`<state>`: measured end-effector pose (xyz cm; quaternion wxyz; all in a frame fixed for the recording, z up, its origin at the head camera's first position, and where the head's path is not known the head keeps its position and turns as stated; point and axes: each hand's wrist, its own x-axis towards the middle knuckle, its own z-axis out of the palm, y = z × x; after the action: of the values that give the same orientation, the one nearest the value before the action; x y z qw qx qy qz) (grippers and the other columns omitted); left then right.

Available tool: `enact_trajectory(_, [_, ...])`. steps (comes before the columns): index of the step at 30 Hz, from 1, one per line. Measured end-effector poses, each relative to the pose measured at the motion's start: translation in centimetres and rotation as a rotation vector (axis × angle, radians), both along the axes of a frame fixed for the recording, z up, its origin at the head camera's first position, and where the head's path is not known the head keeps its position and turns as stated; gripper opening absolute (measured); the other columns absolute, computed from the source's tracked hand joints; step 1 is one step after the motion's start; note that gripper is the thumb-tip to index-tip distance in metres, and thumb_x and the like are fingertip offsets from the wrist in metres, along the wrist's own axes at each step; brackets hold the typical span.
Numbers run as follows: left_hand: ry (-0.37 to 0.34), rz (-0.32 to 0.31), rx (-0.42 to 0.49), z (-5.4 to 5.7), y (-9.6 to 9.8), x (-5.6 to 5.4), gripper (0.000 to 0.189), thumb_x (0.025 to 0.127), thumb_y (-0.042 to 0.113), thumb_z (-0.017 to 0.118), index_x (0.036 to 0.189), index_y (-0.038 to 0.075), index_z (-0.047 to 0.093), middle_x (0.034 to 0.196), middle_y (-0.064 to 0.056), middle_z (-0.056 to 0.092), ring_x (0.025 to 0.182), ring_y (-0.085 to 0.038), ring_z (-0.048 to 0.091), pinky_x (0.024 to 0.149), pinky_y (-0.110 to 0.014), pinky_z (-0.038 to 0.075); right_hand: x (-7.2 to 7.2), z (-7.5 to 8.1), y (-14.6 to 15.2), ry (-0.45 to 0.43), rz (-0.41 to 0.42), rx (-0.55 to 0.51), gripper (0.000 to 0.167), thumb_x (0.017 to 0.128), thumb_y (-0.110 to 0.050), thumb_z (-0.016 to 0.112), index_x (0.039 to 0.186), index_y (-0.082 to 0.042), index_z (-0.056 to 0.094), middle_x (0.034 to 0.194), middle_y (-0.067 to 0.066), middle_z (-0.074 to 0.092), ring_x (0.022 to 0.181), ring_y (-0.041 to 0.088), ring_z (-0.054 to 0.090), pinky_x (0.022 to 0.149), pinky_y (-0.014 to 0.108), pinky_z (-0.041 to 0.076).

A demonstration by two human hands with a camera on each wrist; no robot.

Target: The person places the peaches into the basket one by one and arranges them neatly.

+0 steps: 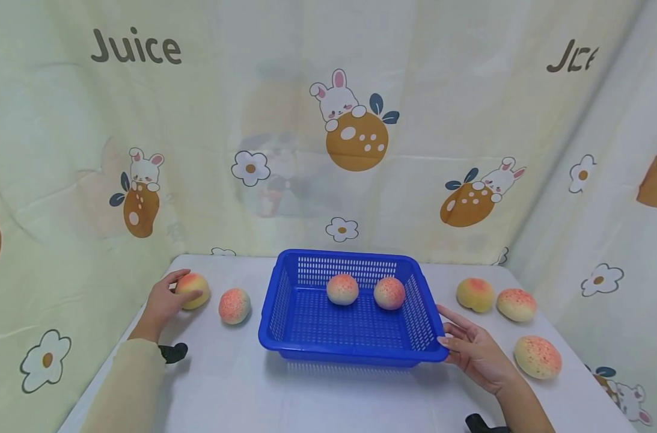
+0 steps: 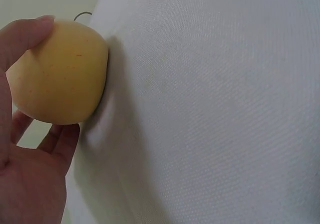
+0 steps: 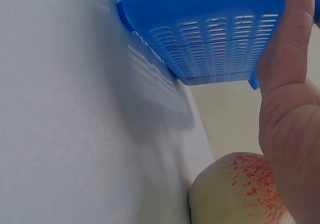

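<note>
At the left of the head view my left hand (image 1: 163, 304) holds a yellow peach (image 1: 197, 282) with a reddish top, thumb and fingers around its sides. In the left wrist view this peach (image 2: 65, 77) sits low against the white cloth. Just right of it lies a pink-speckled peach (image 1: 234, 306). My right hand (image 1: 476, 352) grips the right rim of a blue plastic basket (image 1: 350, 353), thumb on top near the front corner. Two pinkish peaches (image 1: 342, 290) lie inside, toward the back. The right wrist view shows the basket's slotted side wall (image 3: 210, 39) beside the hand.
Three more peaches lie on the white table (image 1: 220, 385) at the right: a yellow one (image 1: 475, 294), a speckled one (image 1: 516, 305) behind, and another speckled one (image 1: 538, 357) near my right wrist. A patterned curtain (image 1: 285, 108) closes off the back and sides.
</note>
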<state>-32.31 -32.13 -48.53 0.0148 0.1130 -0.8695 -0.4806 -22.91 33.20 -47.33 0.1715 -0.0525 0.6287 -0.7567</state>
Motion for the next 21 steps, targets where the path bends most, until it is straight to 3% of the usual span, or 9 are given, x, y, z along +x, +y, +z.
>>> enact_trajectory(13, [-0.001, -0.005, 0.015, 0.2, 0.3, -0.5, 0.08, 0.092, 0.037, 0.077, 0.159, 0.015, 0.038, 0.164, -0.021, 0.031, 0.139, -0.045, 0.037, 0.112, -0.059, 0.043, 0.0, 0.0, 0.2, 0.026, 0.032, -0.046, 0.065, 0.105, -0.004, 0.053, 0.162, -0.021, 0.029, 0.119, -0.001, 0.069, 0.106, 0.016, 0.073, 0.092, 0.037, 0.06])
enact_trajectory(21, [0.029, -0.05, 0.004, 0.8, 1.0, -0.8, 0.081, 0.091, 0.041, 0.077, 0.158, 0.016, 0.04, 0.162, -0.021, 0.034, 0.134, -0.043, 0.043, 0.109, -0.056, 0.046, 0.1, 0.0, 0.1, 0.006, 0.021, -0.042, 0.062, 0.104, -0.004, 0.054, 0.16, -0.023, 0.033, 0.117, -0.002, 0.069, 0.105, 0.016, 0.073, 0.092, 0.037, 0.06])
